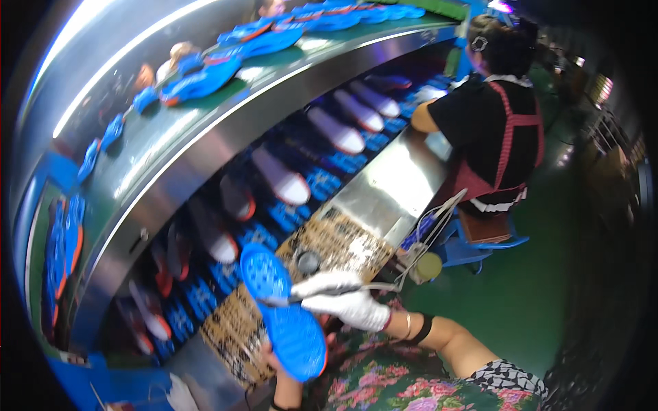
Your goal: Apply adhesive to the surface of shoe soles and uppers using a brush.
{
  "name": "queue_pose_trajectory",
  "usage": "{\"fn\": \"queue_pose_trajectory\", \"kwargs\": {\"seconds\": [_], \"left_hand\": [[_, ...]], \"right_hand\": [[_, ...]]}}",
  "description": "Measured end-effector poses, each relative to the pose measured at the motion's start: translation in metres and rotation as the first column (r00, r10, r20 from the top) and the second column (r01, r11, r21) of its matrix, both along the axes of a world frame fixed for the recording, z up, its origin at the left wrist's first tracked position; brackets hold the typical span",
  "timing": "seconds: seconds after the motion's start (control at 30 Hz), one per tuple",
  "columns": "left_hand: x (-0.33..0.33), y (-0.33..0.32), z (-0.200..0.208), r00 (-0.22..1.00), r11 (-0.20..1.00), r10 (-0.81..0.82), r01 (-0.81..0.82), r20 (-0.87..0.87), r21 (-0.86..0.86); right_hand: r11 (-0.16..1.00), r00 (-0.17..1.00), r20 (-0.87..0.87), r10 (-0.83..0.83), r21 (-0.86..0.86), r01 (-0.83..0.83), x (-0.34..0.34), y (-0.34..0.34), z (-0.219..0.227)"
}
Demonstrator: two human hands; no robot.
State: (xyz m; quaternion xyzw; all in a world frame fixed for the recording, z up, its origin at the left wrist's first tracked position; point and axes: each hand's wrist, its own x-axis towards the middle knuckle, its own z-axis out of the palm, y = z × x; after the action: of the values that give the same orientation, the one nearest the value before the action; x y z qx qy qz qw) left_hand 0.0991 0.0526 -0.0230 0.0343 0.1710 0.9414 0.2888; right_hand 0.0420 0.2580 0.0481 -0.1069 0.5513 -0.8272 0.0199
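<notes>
My left hand, bare, supports a bright blue shoe sole with an orange-red edge. Its fingers show along the sole's sides; the rest is hidden beneath. My right hand, in a white glove, is closed round a slim dark-tipped tool with a pale cord or hose trailing behind it. The tip lies over the narrow waist of the sole; whether it touches, I cannot tell. Just beyond, a small round dark pot stands on a stained brown work surface.
A conveyor carries pale and dark shoe parts in rows. Above it, a green upper belt bears several blue soles. To the right a co-worker sits on a blue stool. A cord hangs beside the bench.
</notes>
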Motion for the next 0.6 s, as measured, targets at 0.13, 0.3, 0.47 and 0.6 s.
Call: {"fn": "queue_pose_trajectory", "kwargs": {"seconds": [0.13,0.3,0.47,0.6], "left_hand": [[-0.020,0.023,-0.012,0.974,0.959,-0.070,0.007,0.214,0.285],[-0.028,0.037,-0.004,0.981,0.994,0.100,-0.091,0.168,-0.058],[-0.013,0.034,-0.009,0.978,0.972,0.152,-0.121,0.140,-0.204],[-0.008,0.029,-0.013,0.999,0.974,0.046,-0.039,0.029,-0.225]], "right_hand": [[0.960,0.946,-0.309,-0.102,0.218,0.175,-0.007,0.013,0.028],[0.875,0.753,-0.647,-0.121,0.289,0.388,-0.029,0.012,0.039],[0.758,0.579,-0.815,-0.020,0.365,0.540,-0.039,0.008,0.050],[0.691,0.513,-0.855,0.075,0.416,0.592,-0.024,-0.003,0.046]]}}
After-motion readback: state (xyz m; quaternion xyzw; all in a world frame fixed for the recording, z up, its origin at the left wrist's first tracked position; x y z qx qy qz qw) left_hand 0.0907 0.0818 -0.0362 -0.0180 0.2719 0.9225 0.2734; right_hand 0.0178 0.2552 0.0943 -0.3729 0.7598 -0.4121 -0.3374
